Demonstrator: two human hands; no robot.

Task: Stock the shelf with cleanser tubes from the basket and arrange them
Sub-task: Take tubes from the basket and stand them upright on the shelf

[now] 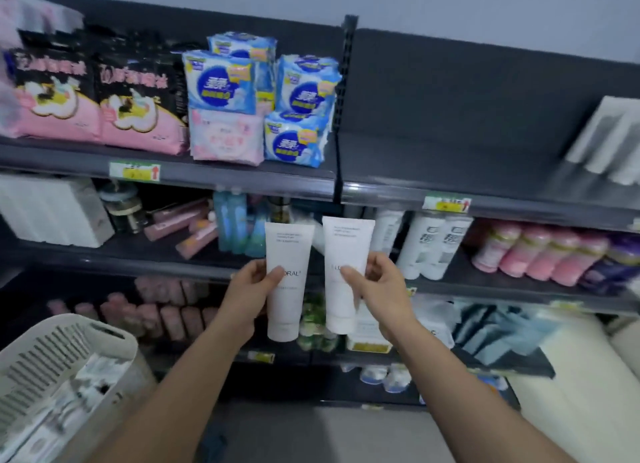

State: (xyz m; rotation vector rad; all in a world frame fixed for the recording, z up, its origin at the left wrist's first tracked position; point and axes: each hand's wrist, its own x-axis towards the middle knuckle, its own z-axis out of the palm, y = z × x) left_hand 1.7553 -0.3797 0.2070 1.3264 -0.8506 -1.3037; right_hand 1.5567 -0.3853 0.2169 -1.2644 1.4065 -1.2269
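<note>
Nearest us, at lower left, sits the white basket (114, 338). Our left hand (254, 282) pinches one white cleanser tube (287, 247) at mid-length, thumb in front; our right hand (374, 279) pinches a second tube (346, 240) likewise. Each tube stands upright before the shelves (450, 164), crimped end above the grip, cap below.

The white plastic squeeze tube on the left (289, 299) is showing grey letters "ORAL" with a small registered mark, its first letters sitting under the thumb of the left hand (254, 284). The white plastic squeeze tube on the right (346, 251) is showing what looks like "LO" beside the thumb of the right hand (379, 282). The small print up top is blurring out. The yellow-and-green paper price tag (135, 171) is showing a red upward arrow.
</note>
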